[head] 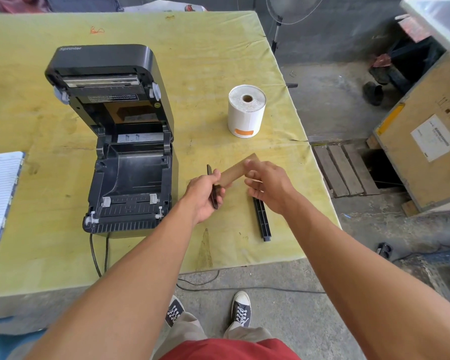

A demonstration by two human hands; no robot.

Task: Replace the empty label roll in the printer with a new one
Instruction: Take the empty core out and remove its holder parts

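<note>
A concrete floor (322, 100) runs round a bench (218, 48) covered in a worn yellow-green sheet. A standing fan (294, 11) is beyond the far corner, and a plywood crate (421, 141) with a white paper sticker sits off to the right.

From the head camera, the black printer (130, 211) stands on the left half of the bench. Its lid (102, 63) is swung up and back, and the roll bay (138, 175) lies bare. Two cables (95, 255) trail from its front over the bench edge. A lined notebook (0, 198) lies at the far left edge.

The new label roll (246, 113) stands on end to the right of the printer, well apart from it. It is white and full, and a strip of orange tape (243, 132) holds its loose end down.

Nearer the person, both hands are raised just above the bench with the empty cardboard core (234, 172) between them. The left hand (205, 193) has its fingers curled round a thin black plate (209, 169), with its thumb up against the near end of the core. The right hand (268, 185) pinches the far end of the core between thumb and fingers.

A long black spindle (262, 219) lies flat on the bench, partly under the right hand and not touched by it. Below, a pair of dark sneakers (240, 311) stand on the concrete.
</note>
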